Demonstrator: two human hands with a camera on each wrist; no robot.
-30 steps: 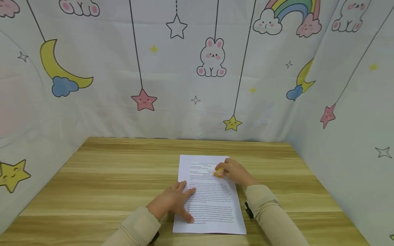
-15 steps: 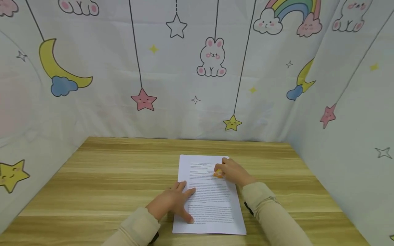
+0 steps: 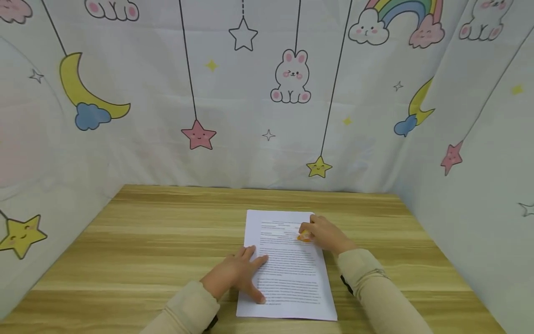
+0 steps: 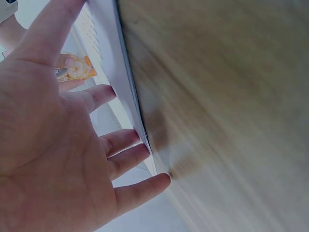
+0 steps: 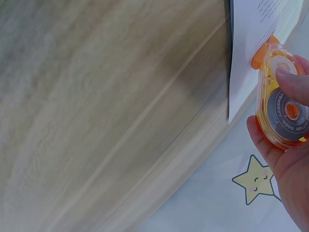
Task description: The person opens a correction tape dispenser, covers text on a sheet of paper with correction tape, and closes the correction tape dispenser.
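A stack of printed paper sheets (image 3: 292, 269) lies on the wooden table, text side up. My left hand (image 3: 235, 274) rests on its left side, with fingers and thumb spread; in the left wrist view the fingertips touch along the paper's edge. Near the upper right of the page, my right hand (image 3: 328, 235) grips an orange correction tape dispenser (image 3: 305, 237). The right wrist view shows its clear case, dark round reel and orange tip (image 5: 259, 56), held between thumb and fingers. That tip is at the printed page; whether it presses on it I cannot tell.
The wood-grain table (image 3: 167, 241) stretches out on both sides of the paper. A white cloth backdrop (image 3: 233, 157) with cartoon stars, moons and rabbits closes off the back and both sides.
My right hand has slid slightly to the right with the correction tape dispenser. The left hand keeps its place on the paper. The head view has shifted a little.
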